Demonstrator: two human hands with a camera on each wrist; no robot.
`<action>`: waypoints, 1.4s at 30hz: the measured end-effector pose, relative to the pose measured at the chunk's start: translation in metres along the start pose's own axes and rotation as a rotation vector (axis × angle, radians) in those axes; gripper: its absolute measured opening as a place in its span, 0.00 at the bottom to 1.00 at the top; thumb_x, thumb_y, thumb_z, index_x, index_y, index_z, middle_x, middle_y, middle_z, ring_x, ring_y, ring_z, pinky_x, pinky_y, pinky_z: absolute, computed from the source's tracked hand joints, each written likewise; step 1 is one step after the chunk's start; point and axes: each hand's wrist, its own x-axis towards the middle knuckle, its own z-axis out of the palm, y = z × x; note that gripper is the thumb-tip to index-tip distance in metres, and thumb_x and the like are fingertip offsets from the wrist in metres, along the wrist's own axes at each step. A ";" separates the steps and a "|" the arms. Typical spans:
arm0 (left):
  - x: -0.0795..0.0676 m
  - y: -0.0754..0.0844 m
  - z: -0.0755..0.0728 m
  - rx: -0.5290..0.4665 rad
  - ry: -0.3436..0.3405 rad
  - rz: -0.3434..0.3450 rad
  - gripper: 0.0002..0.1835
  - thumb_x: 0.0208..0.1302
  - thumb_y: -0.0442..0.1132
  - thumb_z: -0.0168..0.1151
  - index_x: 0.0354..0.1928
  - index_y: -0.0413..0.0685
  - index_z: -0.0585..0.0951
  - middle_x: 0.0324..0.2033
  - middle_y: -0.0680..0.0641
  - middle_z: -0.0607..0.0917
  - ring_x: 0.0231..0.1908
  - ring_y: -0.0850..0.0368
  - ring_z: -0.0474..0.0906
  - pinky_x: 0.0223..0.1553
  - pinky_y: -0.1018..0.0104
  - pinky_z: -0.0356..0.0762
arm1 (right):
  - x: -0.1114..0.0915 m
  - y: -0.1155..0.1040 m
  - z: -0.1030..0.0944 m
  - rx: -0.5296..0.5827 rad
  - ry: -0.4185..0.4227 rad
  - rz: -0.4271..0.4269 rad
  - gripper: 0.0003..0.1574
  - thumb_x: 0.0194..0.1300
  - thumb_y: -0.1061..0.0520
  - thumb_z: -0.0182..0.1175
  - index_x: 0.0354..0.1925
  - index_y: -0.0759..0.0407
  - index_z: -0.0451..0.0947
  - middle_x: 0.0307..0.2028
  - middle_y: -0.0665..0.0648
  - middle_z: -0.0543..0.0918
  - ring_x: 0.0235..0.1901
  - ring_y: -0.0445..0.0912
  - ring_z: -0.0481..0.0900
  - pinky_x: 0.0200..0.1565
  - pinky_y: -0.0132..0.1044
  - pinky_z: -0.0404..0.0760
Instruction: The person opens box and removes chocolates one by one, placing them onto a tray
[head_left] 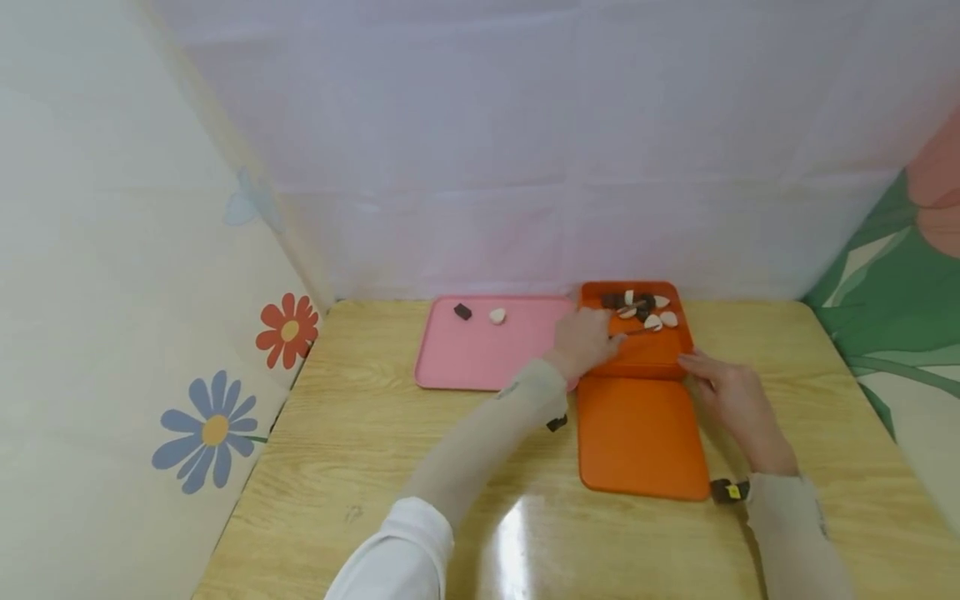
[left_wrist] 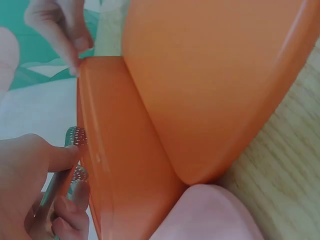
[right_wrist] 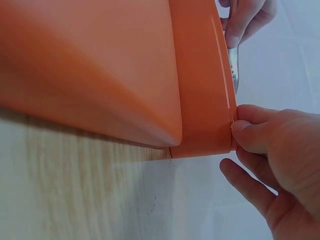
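Observation:
My left hand (head_left: 583,340) holds metal tongs (left_wrist: 56,192) with perforated tips. In the head view the tongs reach over the inside of an orange box (head_left: 633,372). Several dark pieces and white pieces (head_left: 669,318) lie toward the back of the box; whether the tips grip one cannot be told. My right hand (head_left: 735,404) pinches the box's rim at its front right corner, thumb and forefinger on the edge in the right wrist view. A pink tray (head_left: 465,358) stands left of the box, bearing one dark block (head_left: 462,312) and one white piece (head_left: 497,316).
An orange flat panel (head_left: 641,437), like a lid, lies directly in front of the box. Everything stands on a wood-grain table (head_left: 360,433). A pale cloth wall (head_left: 465,167) rises behind the table, and flower-printed sheets flank both sides.

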 end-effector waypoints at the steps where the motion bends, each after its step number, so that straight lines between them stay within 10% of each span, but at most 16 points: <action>1: 0.000 0.001 0.001 0.003 0.011 0.004 0.20 0.77 0.63 0.61 0.46 0.55 0.85 0.21 0.57 0.80 0.17 0.65 0.74 0.17 0.70 0.74 | 0.000 0.000 0.001 0.002 0.007 -0.005 0.21 0.65 0.75 0.69 0.56 0.69 0.87 0.56 0.69 0.88 0.57 0.69 0.85 0.54 0.65 0.82; 11: 0.009 0.013 0.010 0.031 -0.005 -0.009 0.23 0.76 0.63 0.63 0.26 0.57 0.81 0.16 0.56 0.78 0.14 0.64 0.72 0.15 0.68 0.72 | 0.003 0.001 0.003 0.006 0.010 0.010 0.20 0.66 0.75 0.68 0.56 0.68 0.87 0.56 0.68 0.88 0.57 0.68 0.85 0.53 0.66 0.83; 29: 0.023 0.033 0.026 0.115 -0.001 -0.005 0.14 0.75 0.60 0.65 0.44 0.62 0.90 0.40 0.55 0.91 0.35 0.59 0.89 0.30 0.61 0.87 | 0.001 -0.002 0.001 0.018 -0.001 0.040 0.20 0.67 0.75 0.67 0.57 0.68 0.87 0.56 0.68 0.88 0.59 0.68 0.85 0.54 0.66 0.82; 42: 0.024 0.038 0.030 0.122 -0.009 -0.029 0.16 0.77 0.60 0.63 0.41 0.60 0.90 0.37 0.55 0.91 0.31 0.60 0.88 0.28 0.63 0.86 | 0.001 -0.001 0.000 0.016 -0.005 0.043 0.18 0.69 0.74 0.66 0.56 0.69 0.87 0.56 0.69 0.88 0.58 0.68 0.85 0.54 0.66 0.82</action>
